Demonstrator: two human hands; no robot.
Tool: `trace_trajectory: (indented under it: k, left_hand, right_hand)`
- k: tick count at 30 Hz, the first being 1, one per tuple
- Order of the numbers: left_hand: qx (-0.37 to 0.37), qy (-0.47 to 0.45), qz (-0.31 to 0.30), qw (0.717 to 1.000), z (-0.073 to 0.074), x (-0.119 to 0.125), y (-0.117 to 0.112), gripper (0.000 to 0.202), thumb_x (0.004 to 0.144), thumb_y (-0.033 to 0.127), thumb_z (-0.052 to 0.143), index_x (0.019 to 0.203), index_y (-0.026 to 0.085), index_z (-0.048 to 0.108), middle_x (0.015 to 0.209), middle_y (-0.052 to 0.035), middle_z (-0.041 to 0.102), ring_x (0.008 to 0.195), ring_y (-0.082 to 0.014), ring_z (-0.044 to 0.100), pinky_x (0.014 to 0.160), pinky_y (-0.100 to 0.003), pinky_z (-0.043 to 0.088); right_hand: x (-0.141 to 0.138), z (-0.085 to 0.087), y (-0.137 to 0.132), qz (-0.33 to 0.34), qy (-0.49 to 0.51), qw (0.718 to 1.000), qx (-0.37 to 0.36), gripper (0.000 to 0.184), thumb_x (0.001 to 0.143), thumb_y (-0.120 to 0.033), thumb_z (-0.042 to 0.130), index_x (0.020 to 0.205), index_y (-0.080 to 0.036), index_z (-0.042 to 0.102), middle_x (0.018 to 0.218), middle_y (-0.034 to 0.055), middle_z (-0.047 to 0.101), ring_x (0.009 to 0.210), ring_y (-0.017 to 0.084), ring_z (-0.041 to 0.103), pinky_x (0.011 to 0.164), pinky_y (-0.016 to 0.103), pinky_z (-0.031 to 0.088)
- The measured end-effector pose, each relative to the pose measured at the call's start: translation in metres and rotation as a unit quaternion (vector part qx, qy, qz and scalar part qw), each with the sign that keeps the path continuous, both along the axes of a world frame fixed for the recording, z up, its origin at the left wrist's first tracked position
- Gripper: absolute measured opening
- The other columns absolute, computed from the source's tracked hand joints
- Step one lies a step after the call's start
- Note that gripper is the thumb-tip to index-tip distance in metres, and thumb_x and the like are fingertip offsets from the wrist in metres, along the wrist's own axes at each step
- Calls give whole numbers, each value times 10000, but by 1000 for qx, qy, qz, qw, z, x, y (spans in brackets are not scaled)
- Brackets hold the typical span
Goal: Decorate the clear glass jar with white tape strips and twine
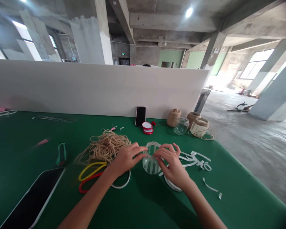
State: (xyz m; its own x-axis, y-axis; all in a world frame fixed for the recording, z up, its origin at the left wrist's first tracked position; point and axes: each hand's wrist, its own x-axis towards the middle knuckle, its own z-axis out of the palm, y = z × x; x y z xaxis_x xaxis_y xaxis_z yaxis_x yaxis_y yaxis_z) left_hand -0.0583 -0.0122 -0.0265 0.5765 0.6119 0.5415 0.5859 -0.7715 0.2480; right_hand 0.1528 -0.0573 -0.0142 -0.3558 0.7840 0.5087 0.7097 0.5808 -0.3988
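I see bright daylight from the windows (256, 62) and a ceiling lamp (189, 12), soft shadows under the left hand (126, 159) and right hand (173, 167) on the bench (231, 198), and fisheye bowing at the frame edges.

the left hand (126, 159) and right hand (172, 166) hide much of the clear glass jar (150, 163); the bottom edge cuts off a black glossy tablet (32, 198), and a pink strip (42, 142) is blurred.

One view is taken from the person's head, faced forward and down. The green surface (19, 152) is seen from close above, with the glass jar (152, 162), left hand (126, 159) and right hand (173, 167) framed low, and the concrete floor (259, 152) off to the right.
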Motion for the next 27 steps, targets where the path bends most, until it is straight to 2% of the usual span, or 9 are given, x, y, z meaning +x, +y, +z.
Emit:
trace_trajectory:
  k: [7,13,17,21,27]
  left_hand:
    - [15,10,4,1000,-2,2,0,289,930,380,407,1112,238,580,819,-7,578,653,-87,543,583,-188,377]
    - [11,9,8,1000,-1,3,-1,295,932,381,394,1114,242,579,822,-10,579,645,-84,543,597,-186,394]
    - [4,5,10,1000,-1,4,-1,280,929,373,407,1103,241,582,834,-10,586,662,-90,553,610,-192,394]
    - [-7,1,12,1000,-2,4,-1,264,927,363,416,1090,237,581,860,-15,595,676,-98,561,607,-200,388]
    - [-24,0,12,1000,-3,4,0,280,922,386,420,1112,238,563,891,-17,598,711,-107,568,649,-208,409]
  right_hand:
    - [8,2,2,16,3,999,-35,211,820,-99,419,850,-250,563,877,0,638,1041,216,469,1020,531,110]
    - [9,1,2,4,-15,1000,-19,226,788,-91,417,844,-247,570,879,1,643,1029,221,482,1011,546,131]
    - [3,2,0,-12,2,1000,3,151,839,-179,439,832,-245,575,897,14,649,1015,234,479,1014,557,73]
    - [-7,0,-1,-22,3,1000,18,107,871,-281,488,899,-269,591,905,16,658,1024,244,476,1023,545,26]
    - [-14,-2,0,-18,-6,999,29,151,877,-177,443,881,-244,578,866,16,657,980,213,503,1024,532,53]
